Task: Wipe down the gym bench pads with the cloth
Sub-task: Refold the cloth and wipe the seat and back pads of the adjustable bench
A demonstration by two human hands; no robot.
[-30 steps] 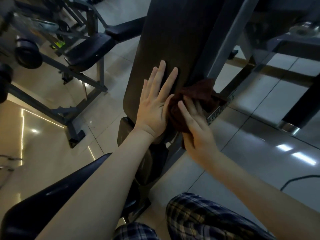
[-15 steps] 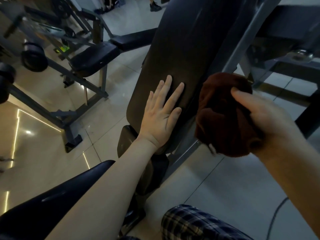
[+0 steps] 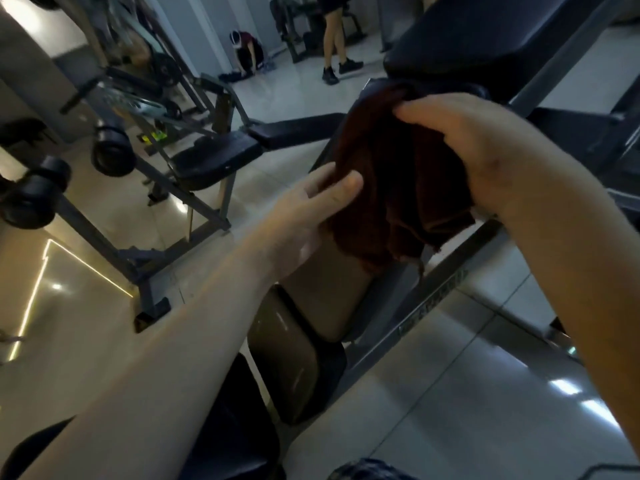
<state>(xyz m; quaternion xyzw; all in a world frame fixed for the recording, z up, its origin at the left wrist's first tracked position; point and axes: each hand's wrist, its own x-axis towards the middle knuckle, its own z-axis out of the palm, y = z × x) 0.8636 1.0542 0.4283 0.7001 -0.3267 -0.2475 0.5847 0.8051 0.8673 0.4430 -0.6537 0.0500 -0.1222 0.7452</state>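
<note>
Pale glossy floor tiles (image 3: 450, 410) spread under gym gear, and we take the sloped back pad (image 3: 485, 39) of our bench as the landmark. In front of its middle we hold the dark reddish-brown cloth (image 3: 398, 188), bunched and hanging in folds, and it hides that stretch of the pad. We cannot tell whether it touches the pad.

Our right hand (image 3: 485, 150) grips the cloth from the top right, its fingers curled tightly over the gathered upper edge. Our left hand (image 3: 311, 209) comes in from the pad's left side. Its thumb lies on the front of the cloth's left edge and its fingers slip behind the fabric, so it pinches that edge.

Below the pad's lower end sits the seat pad (image 3: 291, 355), shiny and bare. Along the pad's right flank runs the grey frame rail (image 3: 433, 299), just under the cloth's frayed hem. Left of the pad and well apart stands a second bench (image 3: 214, 161). Beyond the pad's top, far back, two people (image 3: 334, 39) are in view.
</note>
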